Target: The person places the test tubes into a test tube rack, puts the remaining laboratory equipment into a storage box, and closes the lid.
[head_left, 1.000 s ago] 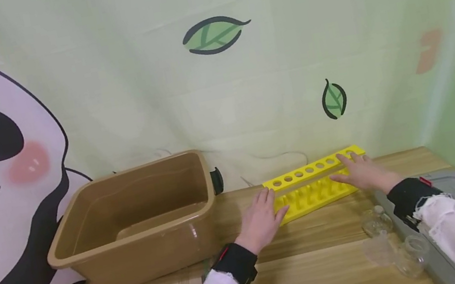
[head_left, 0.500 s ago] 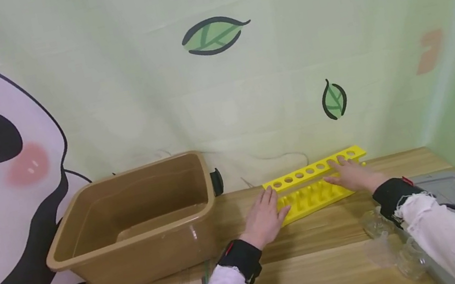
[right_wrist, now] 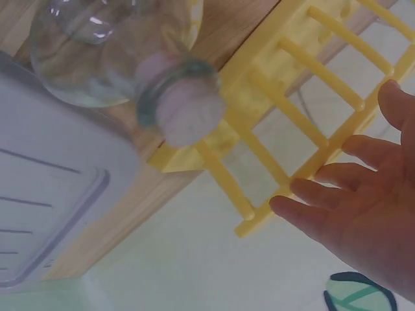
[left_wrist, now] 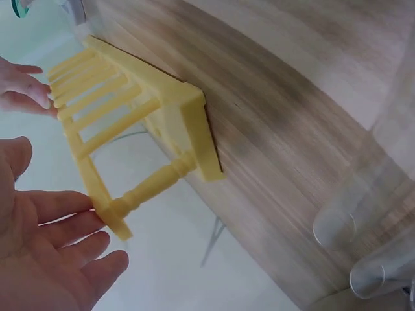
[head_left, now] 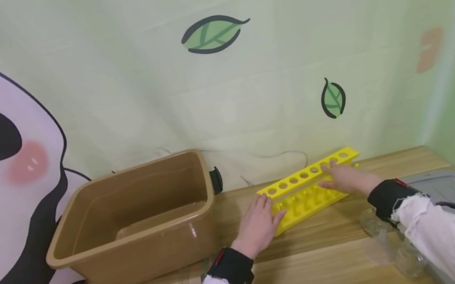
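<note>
A yellow test tube rack [head_left: 313, 210], with a row of holes along its top bar and upright pegs on its base, stands on the wooden table near the wall. At its left end my left hand [head_left: 256, 223] touches the top bar with extended fingertips; the left wrist view shows those fingers [left_wrist: 71, 227] spread loosely at the bar's end. My right hand [head_left: 345, 178] reaches over the right half, fingers at the top bar. In the right wrist view this hand [right_wrist: 373, 188] has its fingertips along the bar, not wrapped around it.
A brown plastic tub [head_left: 146, 252] stands left of the rack. A grey lid or bin [head_left: 441, 185] lies at the right. Beside it sits a stoppered clear flask [right_wrist: 84, 58], with another clear vessel [head_left: 408, 260] nearer. Clear tubes [left_wrist: 337, 227] lie by my left forearm.
The rack has slid slightly left and its left end has come nearer to me. My right hand has moved left along the top bar; my left hand has shifted a little left.
</note>
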{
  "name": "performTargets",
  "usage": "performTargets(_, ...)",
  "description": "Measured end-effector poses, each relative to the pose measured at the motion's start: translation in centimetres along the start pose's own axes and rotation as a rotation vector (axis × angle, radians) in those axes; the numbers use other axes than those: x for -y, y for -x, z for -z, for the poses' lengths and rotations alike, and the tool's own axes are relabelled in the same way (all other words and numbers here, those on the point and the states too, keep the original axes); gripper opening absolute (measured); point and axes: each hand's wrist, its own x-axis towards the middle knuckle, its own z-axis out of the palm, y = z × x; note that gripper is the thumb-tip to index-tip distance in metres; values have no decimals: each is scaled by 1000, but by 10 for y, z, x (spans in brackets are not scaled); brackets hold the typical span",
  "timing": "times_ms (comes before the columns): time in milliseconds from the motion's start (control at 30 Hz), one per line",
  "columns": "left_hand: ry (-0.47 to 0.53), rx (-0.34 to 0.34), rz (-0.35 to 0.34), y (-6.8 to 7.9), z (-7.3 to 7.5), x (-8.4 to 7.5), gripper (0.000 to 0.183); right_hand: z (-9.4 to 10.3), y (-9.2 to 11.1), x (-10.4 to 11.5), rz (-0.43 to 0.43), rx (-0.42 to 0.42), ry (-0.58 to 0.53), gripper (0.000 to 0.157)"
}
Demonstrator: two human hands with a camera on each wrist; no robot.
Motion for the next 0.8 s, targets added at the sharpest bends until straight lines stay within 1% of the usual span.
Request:
performTargets(100, -5, -51, -13, 9, 3, -2, 50, 0, 2, 5, 8, 9, 35, 59)
performTargets(167, -2, -75, -9, 15, 5, -3, 48, 0, 4, 8, 16, 13, 33, 58)
performTargets(233, 3, -86, 2, 19, 9, -3, 44, -1, 5, 11, 31, 14, 18, 57)
performTargets(300, 10, -84, 13, 24, 13, -4, 41, -2, 6, 14, 54, 16, 13, 56)
performTargets(400, 19, -88, 12, 27, 18, -2, 35, -4, 8, 17, 91, 14, 32, 56)
performTargets(533, 54, -151, 12, 29, 18, 4, 32, -4, 10, 20, 106, 13, 79, 54)
performTargets(633, 69, -190, 51, 31, 14, 9, 35, -4, 13, 25, 100, 24, 97, 53)
performTargets(800, 94, -196, 121, 35, 10, 17, 35, -7, 16, 34, 97, 26, 115, 53)
